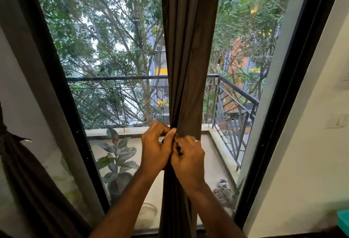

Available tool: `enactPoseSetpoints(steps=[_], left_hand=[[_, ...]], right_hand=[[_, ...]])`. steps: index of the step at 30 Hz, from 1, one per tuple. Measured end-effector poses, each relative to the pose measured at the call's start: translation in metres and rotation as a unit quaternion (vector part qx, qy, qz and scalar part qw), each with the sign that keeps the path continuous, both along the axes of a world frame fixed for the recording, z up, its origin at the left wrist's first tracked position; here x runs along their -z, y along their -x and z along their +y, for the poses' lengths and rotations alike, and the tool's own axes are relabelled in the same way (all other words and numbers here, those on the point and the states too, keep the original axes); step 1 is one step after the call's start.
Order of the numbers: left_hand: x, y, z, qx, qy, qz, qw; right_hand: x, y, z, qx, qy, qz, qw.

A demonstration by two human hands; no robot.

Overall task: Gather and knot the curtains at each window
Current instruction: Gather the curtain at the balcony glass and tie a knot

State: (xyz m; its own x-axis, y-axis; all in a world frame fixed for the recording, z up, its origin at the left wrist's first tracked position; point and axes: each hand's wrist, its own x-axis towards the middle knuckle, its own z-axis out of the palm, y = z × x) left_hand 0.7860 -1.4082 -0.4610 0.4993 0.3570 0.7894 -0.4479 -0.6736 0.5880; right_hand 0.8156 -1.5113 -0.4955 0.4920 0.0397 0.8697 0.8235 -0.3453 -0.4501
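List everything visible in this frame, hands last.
curtain: 1, brown, centre of window, gathered
knotted curtain: 1, dark brown, lower left
window frame: 1, black, around the glass
railing: 1, black, balcony outside
plant: 1, green, potted on balcony, left of curtain
trees: several, green, beyond railing
teal thing: 1, lower right edge, unclear
ring: 1, silver, right hand
left hand: grips curtain
right hand: grips curtain

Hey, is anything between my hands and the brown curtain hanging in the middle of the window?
Nothing visible. The left hand and right hand already grip the gathered curtain directly, side by side, with fingers curled into its folds. The glass and balcony lie behind it.
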Motion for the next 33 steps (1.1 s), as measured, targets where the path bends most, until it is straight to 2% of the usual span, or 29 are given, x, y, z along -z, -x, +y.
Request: enactPoseSetpoints(steps=[6, 9, 11, 13, 15, 17, 19, 22, 25, 26, 28, 29, 33], left_hand=[[-0.002, 0.003, 0.001, 0.009, -0.010, 0.004, 1.000], [-0.003, 0.003, 0.007, -0.019, -0.039, 0.001, 0.999], [-0.003, 0.004, 0.014, -0.030, -0.040, -0.002, 0.999], [-0.001, 0.005, 0.020, -0.035, -0.027, -0.003, 0.999], [0.001, 0.006, 0.025, -0.034, -0.010, 0.002, 0.999], [0.002, 0.007, 0.027, -0.032, -0.005, 0.008, 0.999], [0.002, 0.008, 0.026, -0.030, -0.010, 0.006, 0.999], [0.000, 0.008, 0.024, -0.039, -0.017, -0.014, 0.999], [-0.003, 0.005, 0.025, -0.080, -0.035, -0.023, 0.996], [-0.003, 0.004, 0.024, -0.097, -0.044, -0.024, 0.994], [-0.003, 0.003, 0.021, -0.122, -0.053, -0.019, 0.991], [-0.002, 0.004, 0.019, -0.129, -0.055, -0.015, 0.990], [0.002, 0.008, 0.011, -0.119, -0.065, -0.022, 0.991]], right_hand=[[0.001, -0.002, 0.004, -0.018, 0.010, -0.003, 1.000], [0.007, -0.005, -0.001, -0.080, 0.068, 0.011, 0.994], [0.009, -0.006, -0.009, -0.104, 0.057, 0.040, 0.992], [0.007, -0.013, -0.020, -0.083, -0.044, 0.094, 0.991], [0.002, -0.025, -0.029, -0.070, -0.122, 0.200, 0.970], [-0.005, -0.033, -0.031, -0.120, -0.134, 0.300, 0.937], [-0.008, -0.036, -0.027, -0.172, -0.129, 0.328, 0.920], [-0.013, -0.037, -0.025, -0.152, -0.160, 0.317, 0.923], [-0.010, -0.024, -0.022, -0.031, -0.207, 0.248, 0.946], [-0.008, -0.014, -0.018, -0.002, -0.188, 0.191, 0.963], [-0.002, 0.004, -0.007, 0.040, -0.065, 0.066, 0.995], [0.000, 0.007, -0.003, 0.060, -0.008, 0.027, 0.998], [-0.002, -0.001, 0.004, 0.095, 0.047, 0.000, 0.994]])
